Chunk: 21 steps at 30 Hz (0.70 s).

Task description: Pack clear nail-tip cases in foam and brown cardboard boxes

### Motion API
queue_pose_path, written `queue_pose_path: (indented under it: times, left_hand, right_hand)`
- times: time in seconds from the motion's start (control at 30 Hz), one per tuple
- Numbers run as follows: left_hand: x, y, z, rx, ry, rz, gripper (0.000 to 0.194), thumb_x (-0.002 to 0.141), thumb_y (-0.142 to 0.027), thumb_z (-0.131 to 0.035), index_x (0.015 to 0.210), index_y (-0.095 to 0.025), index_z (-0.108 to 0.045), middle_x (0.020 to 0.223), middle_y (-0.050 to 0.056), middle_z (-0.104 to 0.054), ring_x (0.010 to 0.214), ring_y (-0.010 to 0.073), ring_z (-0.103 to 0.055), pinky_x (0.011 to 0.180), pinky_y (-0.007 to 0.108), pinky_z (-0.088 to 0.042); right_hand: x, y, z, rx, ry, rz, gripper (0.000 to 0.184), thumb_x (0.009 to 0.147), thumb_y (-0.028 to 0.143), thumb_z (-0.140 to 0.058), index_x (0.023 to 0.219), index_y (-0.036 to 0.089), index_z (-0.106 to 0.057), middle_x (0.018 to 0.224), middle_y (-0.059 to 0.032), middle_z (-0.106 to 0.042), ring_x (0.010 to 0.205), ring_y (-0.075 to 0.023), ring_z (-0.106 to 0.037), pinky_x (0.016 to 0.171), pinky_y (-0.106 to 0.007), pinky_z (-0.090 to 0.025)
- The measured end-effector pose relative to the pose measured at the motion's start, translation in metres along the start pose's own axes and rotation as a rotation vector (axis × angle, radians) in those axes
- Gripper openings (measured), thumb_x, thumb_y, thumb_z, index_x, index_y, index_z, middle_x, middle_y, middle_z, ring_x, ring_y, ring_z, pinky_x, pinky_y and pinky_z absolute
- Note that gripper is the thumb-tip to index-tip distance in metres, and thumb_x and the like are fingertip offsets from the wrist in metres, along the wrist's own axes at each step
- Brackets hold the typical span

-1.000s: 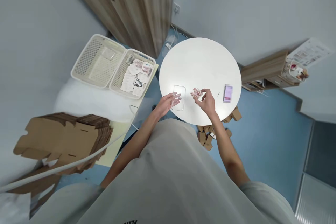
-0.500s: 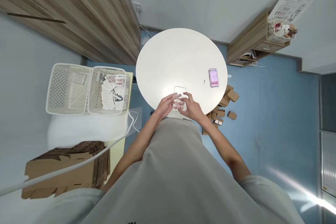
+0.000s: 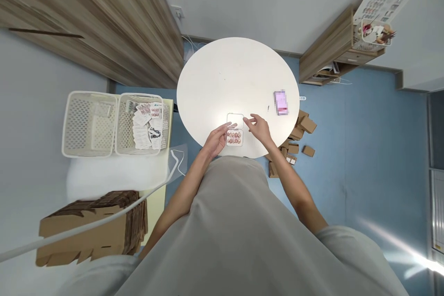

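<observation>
A small clear plastic case [image 3: 234,143] lies at the near edge of the round white table, its clear lid [image 3: 236,116] folded back away from me. Rows of reddish-brown oval pieces that look like press-on nails [image 3: 233,134] fill the base. My left hand [image 3: 217,140] grips the case from the left, fingertips reaching over the hinge and lid. On the other side my right hand [image 3: 260,129] has its fingers apart, one fingertip close to the lid's right edge; I cannot tell whether it touches. Nothing shows in that hand.
A pixelated pink-purple item [image 3: 280,102] rests on the right of the white table [image 3: 204,78]. Left stand two white baskets [image 3: 89,153], one with nail cards and packets, above flattened cardboard [image 3: 83,231]. Small brown boxes [image 3: 308,125] litter the blue floor at right.
My right hand has moved off the case base, away to the right, uncovering the rows of pieces. The left hand stays at the left side of the case.
</observation>
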State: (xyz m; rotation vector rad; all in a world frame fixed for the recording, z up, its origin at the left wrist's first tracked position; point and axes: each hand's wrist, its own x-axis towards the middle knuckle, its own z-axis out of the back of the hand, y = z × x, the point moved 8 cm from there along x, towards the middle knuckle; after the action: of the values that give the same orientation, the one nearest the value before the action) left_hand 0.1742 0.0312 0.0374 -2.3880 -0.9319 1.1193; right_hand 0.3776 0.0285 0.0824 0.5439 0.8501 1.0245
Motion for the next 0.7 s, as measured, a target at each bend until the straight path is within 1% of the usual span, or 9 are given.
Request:
queue_pose_path:
  times: [0.07,0.13,0.23,0.33,0.4,0.47,0.53,0.63,0.7]
  left_hand:
    - [-0.003,-0.002,0.002,-0.001,0.013,-0.003,0.049,0.089,-0.026,-0.084,0.134,-0.011,-0.073,0.148,0.022,-0.069,0.139,0.0342,-0.066,0.12,0.053,-0.051]
    - [-0.005,-0.003,0.005,0.002,0.024,-0.004,0.052,0.087,-0.024,-0.084,0.137,-0.012,-0.072,0.15,0.021,-0.069,0.139,0.034,-0.066,0.121,0.053,-0.05]
    - [-0.007,-0.005,0.01,-0.001,0.023,0.005,0.054,0.089,-0.023,-0.083,0.14,-0.012,-0.071,0.149,0.021,-0.069,0.14,0.0342,-0.066,0.121,0.053,-0.049]
    - [-0.008,-0.006,0.012,-0.009,0.019,0.01,0.056,0.089,-0.023,-0.082,0.142,-0.012,-0.068,0.148,0.021,-0.07,0.142,0.0352,-0.064,0.122,0.055,-0.048]
    - [-0.009,-0.006,0.012,-0.018,0.017,0.009,0.058,0.09,-0.023,-0.081,0.145,-0.013,-0.066,0.15,0.021,-0.068,0.143,0.035,-0.063,0.122,0.055,-0.049]
    - [-0.009,-0.008,0.011,-0.031,0.012,0.005,0.06,0.092,-0.025,-0.08,0.149,-0.015,-0.063,0.152,0.019,-0.068,0.142,0.0342,-0.064,0.122,0.055,-0.049]
    - [-0.009,-0.01,0.01,-0.043,0.007,-0.001,0.06,0.097,-0.033,-0.078,0.152,-0.018,-0.061,0.151,0.019,-0.068,0.141,0.0338,-0.064,0.12,0.055,-0.051]
    - [-0.01,-0.013,0.007,-0.047,0.02,0.003,0.058,0.102,-0.05,-0.071,0.152,-0.02,-0.062,0.154,0.018,-0.066,0.142,0.0351,-0.063,0.118,0.055,-0.053]
    - [-0.01,-0.015,0.004,-0.028,0.04,-0.006,0.056,0.101,-0.052,-0.071,0.147,-0.02,-0.066,0.158,0.017,-0.063,0.144,0.0361,-0.061,0.118,0.054,-0.053]
  right_hand:
    - [0.019,-0.007,-0.018,0.204,0.101,-0.07,0.059,0.101,0.072,-0.061,0.117,0.017,-0.076,0.106,-0.0118,-0.082,0.07,-0.0187,-0.072,0.066,-0.031,-0.055]
    - [0.031,-0.006,-0.032,0.329,0.138,-0.078,0.056,0.099,0.071,-0.064,0.103,0.017,-0.077,0.099,-0.0109,-0.081,0.067,-0.0169,-0.069,0.057,-0.028,-0.049]
    - [0.038,0.003,-0.038,0.378,0.107,-0.033,0.049,0.095,0.066,-0.07,0.098,0.018,-0.077,0.092,-0.0078,-0.08,0.068,-0.0155,-0.065,0.057,-0.026,-0.048]
    - [0.037,0.019,-0.032,0.363,0.078,0.042,0.044,0.096,0.062,-0.069,0.098,0.019,-0.079,0.091,-0.0054,-0.08,0.074,-0.0165,-0.066,0.066,-0.028,-0.053]
    - [0.031,0.032,-0.022,0.353,0.054,0.109,0.043,0.097,0.061,-0.068,0.1,0.021,-0.081,0.094,-0.005,-0.081,0.082,-0.0187,-0.07,0.073,-0.03,-0.056]
    - [0.019,0.047,-0.01,0.34,0.035,0.181,0.041,0.098,0.06,-0.069,0.103,0.022,-0.082,0.102,-0.0054,-0.081,0.094,-0.021,-0.072,0.079,-0.032,-0.057]
    - [0.001,0.06,0.0,0.319,0.04,0.251,0.038,0.097,0.059,-0.072,0.105,0.025,-0.084,0.11,-0.0058,-0.081,0.103,-0.0223,-0.072,0.081,-0.032,-0.056]
    - [-0.031,0.071,0.007,0.285,0.085,0.346,0.033,0.096,0.058,-0.076,0.105,0.027,-0.085,0.11,-0.0059,-0.077,0.103,-0.022,-0.071,0.078,-0.032,-0.056]
    - [-0.05,0.068,0.004,0.242,0.107,0.373,0.032,0.095,0.058,-0.078,0.106,0.028,-0.085,0.106,-0.0059,-0.074,0.101,-0.022,-0.07,0.078,-0.033,-0.056]
